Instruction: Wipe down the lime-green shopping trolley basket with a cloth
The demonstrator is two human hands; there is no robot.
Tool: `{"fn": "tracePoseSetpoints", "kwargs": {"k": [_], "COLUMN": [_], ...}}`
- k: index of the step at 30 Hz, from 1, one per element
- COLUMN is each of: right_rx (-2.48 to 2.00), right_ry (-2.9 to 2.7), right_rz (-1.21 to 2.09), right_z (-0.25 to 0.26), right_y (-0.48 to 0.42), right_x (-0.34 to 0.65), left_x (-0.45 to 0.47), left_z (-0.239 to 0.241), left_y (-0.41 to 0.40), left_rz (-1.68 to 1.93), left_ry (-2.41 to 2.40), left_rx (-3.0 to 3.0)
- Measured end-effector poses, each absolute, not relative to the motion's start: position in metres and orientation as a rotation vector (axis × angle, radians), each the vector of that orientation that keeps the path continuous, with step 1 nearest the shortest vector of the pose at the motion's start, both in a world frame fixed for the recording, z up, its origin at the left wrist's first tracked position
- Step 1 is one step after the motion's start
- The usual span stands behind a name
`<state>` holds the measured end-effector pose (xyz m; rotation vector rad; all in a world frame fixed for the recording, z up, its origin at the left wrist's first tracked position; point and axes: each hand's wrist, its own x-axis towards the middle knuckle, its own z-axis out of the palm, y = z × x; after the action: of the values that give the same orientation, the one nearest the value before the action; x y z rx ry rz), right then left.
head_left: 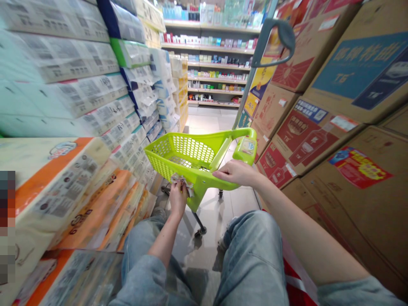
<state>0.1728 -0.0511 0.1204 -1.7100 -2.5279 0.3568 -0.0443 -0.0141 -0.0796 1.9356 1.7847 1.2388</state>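
Note:
A lime-green shopping cart [197,185] with a perforated plastic basket stands right in front of my knees. My left hand [178,196] presses a crumpled whitish cloth [190,187] against the basket's near outer side; its fingers are closed around the cloth. On the right, my right hand [237,173] grips the basket's near rim, fingers wrapped over the edge. Nothing shows inside the basket. Below it, dark caster wheels [200,231] rest on the tiled floor.
Packs of tissue paper [89,63] are stacked high along the left. Cardboard cartons [338,170] form a wall on the right, with a grey handle [279,42] on a pole before them. Shelves of small boxes [216,63] stand at the aisle's far end.

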Motion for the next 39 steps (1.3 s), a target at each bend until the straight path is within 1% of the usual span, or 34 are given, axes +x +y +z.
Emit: {"fn": "tracePoseSetpoints", "kwargs": {"k": [5,8,10,12,17,19,22,24,26,30,35,39], "right_rx": [-1.736,-1.720,-1.717,-1.711,-1.678,-1.679,-1.683,-1.679,-1.672,-1.679,-1.676,-1.655], "right_ry": [-2.521,-2.526,-2.525,-2.522,-2.527,-2.523,-2.516,-2.514,-2.515,-2.512,-2.516,-2.532], "right_rz": [0.339,0.337,0.342,0.346,0.358,0.357,0.354,0.351,0.351,0.346,0.341,0.355], "right_z": [0.120,0.120,0.119,0.120,0.121,0.121,0.122,0.122,0.121,0.121,0.120,0.119], "right_y": [-0.053,-0.053,-0.054,-0.055,-0.060,-0.062,-0.063,-0.064,-0.064,-0.064,-0.062,-0.059], "right_x": [0.173,0.175,0.177,0.179,0.185,0.186,0.187,0.188,0.189,0.191,0.194,0.195], "left_x": [-0.036,-0.036,-0.037,-0.036,-0.026,-0.021,-0.015,-0.014,-0.014,-0.020,-0.029,-0.032], "left_z": [-0.092,-0.093,-0.089,-0.083,-0.059,-0.048,-0.033,-0.023,-0.014,-0.002,0.004,0.008], "left_y": [-0.036,-0.035,-0.033,-0.035,-0.056,-0.064,-0.065,-0.058,-0.049,-0.031,-0.018,-0.007], "left_rz": [0.877,0.750,0.739,0.850,1.391,1.549,1.685,1.704,1.632,1.335,1.102,1.025], "left_ry": [1.758,1.720,1.680,1.633,1.458,1.460,1.480,1.427,1.317,1.169,1.187,1.088], "left_rx": [2.013,2.009,1.995,1.960,1.853,1.863,1.984,2.123,2.310,2.591,2.728,2.793]}}
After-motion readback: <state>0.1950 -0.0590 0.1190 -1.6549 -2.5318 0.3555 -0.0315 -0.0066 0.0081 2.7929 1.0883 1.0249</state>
